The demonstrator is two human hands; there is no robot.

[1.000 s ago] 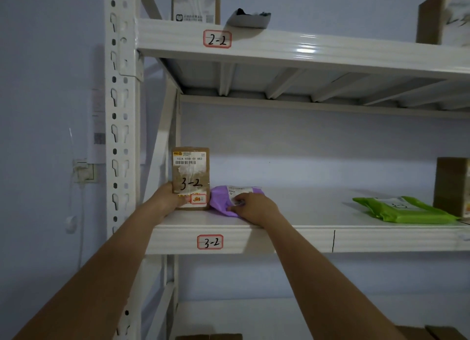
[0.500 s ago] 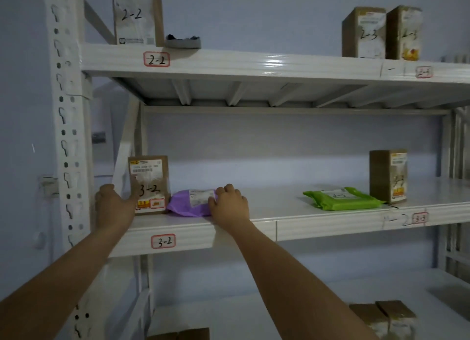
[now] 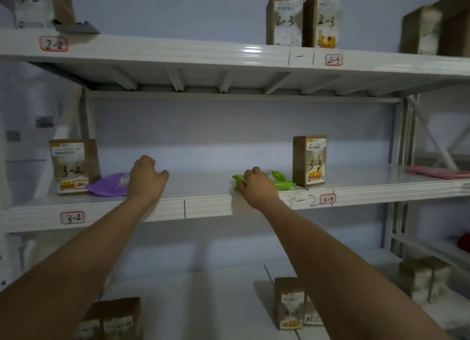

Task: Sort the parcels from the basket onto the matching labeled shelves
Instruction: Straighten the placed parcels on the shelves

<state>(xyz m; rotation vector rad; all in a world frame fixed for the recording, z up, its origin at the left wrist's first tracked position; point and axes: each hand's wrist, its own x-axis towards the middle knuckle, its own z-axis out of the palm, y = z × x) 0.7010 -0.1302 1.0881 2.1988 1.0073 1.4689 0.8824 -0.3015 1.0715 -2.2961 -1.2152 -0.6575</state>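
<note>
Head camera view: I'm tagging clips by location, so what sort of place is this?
Probably a small parcel sorting or storage room: white metal shelving with handwritten bay labels such as 3-2 and 3-3, and cardboard parcels marked to match, like the 3-2 box.

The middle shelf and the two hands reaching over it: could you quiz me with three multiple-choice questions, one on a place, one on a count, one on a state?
1. Where does the purple pouch lie?
A. beside the 3-2 box
B. on the top shelf
C. beside the 3-3 box

2. How many boxes marked 2-3 stand on the top shelf?
A. one
B. two
C. four

3. What is the right hand doing?
A. hanging idle
B. lifting a box
C. resting on the green pouch

Answers: 1 A, the pouch touches that box's foot. 2 B, two stand side by side. 3 C, its curled fingers cover the pouch's left end.
</note>
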